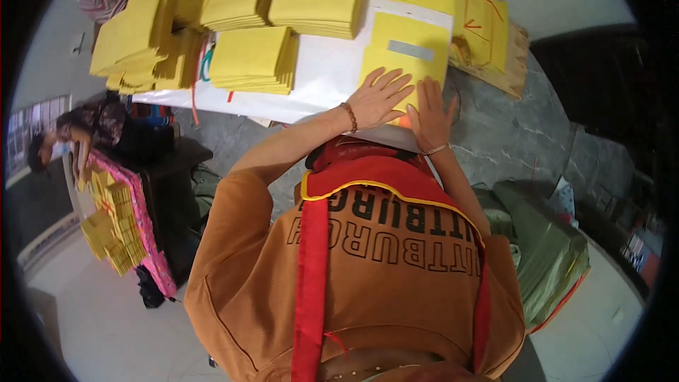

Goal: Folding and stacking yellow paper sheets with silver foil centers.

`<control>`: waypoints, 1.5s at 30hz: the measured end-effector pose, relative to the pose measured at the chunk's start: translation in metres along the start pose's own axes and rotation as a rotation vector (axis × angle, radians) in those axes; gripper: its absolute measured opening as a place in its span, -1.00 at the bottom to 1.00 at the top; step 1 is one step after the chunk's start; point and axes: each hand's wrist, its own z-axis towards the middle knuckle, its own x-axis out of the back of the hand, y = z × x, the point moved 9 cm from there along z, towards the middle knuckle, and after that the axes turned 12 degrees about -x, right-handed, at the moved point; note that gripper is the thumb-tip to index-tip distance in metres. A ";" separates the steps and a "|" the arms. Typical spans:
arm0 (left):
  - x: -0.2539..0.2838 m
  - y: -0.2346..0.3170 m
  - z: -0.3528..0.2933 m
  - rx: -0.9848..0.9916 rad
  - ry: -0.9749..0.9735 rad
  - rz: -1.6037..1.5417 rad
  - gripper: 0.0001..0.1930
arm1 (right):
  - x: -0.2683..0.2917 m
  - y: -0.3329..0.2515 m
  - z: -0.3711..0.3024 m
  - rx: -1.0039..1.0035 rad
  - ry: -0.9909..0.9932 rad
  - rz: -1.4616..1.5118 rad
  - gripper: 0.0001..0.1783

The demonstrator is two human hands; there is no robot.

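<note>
My left hand [382, 101] lies flat with fingers spread on a yellow paper sheet [382, 67] at the table's near edge. Close beside it, my right hand [433, 117] presses on the sheet's near right corner, fingers stretched out. Neither hand grips anything. Beyond my fingertips a grey strip [410, 50] lies across the yellow paper. A small orange-red patch shows between my hands; I cannot make out what it is. To the left stands a stack of folded yellow papers [247, 56], with a teal ring-shaped item [206, 65] next to it.
More folded yellow stacks [315, 3] fill the far left of the white table [322, 71]. Yellow bundles with red string [481, 28] stand off its right edge. Another person [92, 127] leans over a pink-covered table [145, 230] at left. Green bags [544, 255] sit at lower right.
</note>
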 end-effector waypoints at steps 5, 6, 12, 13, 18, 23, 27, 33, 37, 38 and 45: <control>0.001 0.005 0.002 -0.056 -0.013 0.017 -0.45 | 0.003 -0.003 -0.001 0.002 0.045 -0.150 -0.37; 0.006 0.010 0.006 -0.109 0.008 0.109 -0.51 | 0.003 -0.002 -0.002 0.000 0.040 -0.158 -0.37; 0.010 0.027 0.008 -0.072 0.028 0.294 -0.56 | 0.008 -0.012 0.009 0.051 0.020 -0.169 -0.40; 0.012 0.026 0.009 -0.032 0.057 0.319 -0.58 | 0.009 -0.006 0.015 0.091 0.003 0.035 -0.42; 0.027 0.009 0.015 -0.026 0.138 0.116 -0.64 | 0.011 0.052 0.035 -0.268 -0.209 1.093 -0.57; 0.152 0.003 -0.024 -0.074 0.485 0.042 -0.68 | 0.030 0.076 0.026 -0.542 -0.092 1.221 -0.65; 0.215 -0.039 -0.103 0.049 0.423 0.449 -0.59 | 0.018 0.071 0.017 -0.554 -0.119 1.181 -0.70; 0.168 -0.132 -0.200 0.349 0.116 0.505 -0.50 | 0.007 0.053 0.019 -0.381 -0.128 1.183 -0.76; 0.144 -0.141 -0.213 0.379 0.036 0.454 -0.46 | 0.009 0.042 0.017 -0.374 -0.097 1.033 -0.80; 0.134 -0.143 -0.217 0.409 -0.011 0.411 -0.46 | 0.009 0.038 0.017 -0.371 -0.102 1.030 -0.80; 0.117 -0.159 -0.238 0.541 -0.011 0.124 -0.44 | 0.016 -0.140 0.024 0.373 -0.158 0.732 -0.76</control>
